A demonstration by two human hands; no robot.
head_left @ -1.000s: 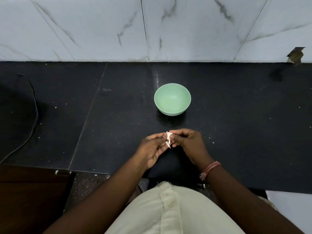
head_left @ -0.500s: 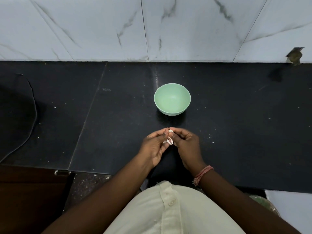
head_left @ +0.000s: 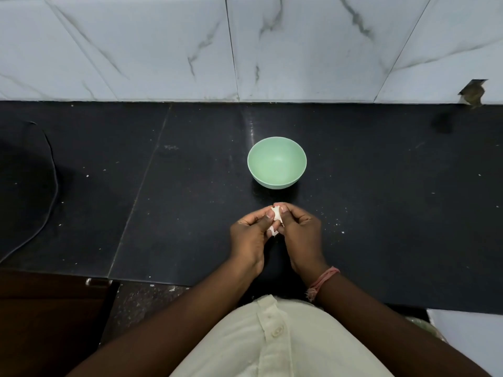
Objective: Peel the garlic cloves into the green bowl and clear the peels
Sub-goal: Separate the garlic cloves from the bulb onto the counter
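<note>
Small white garlic clove (head_left: 277, 215) pinched between left hand (head_left: 251, 238) and right hand (head_left: 300, 235), near side of the empty pale-green round bowl (head_left: 277, 161). Papery skin dangles; clove may slip onto the black stone counter (head_left: 381, 213), peel scattering.

Your fingers cover most of the garlic clove (head_left: 277, 215), so you can't tell how much skin clings to it (only a white sliver and a loose flap show). The black cable (head_left: 53, 186) runs off the left edge. White specks on the counter (head_left: 381, 213) are too small to identify.
</note>
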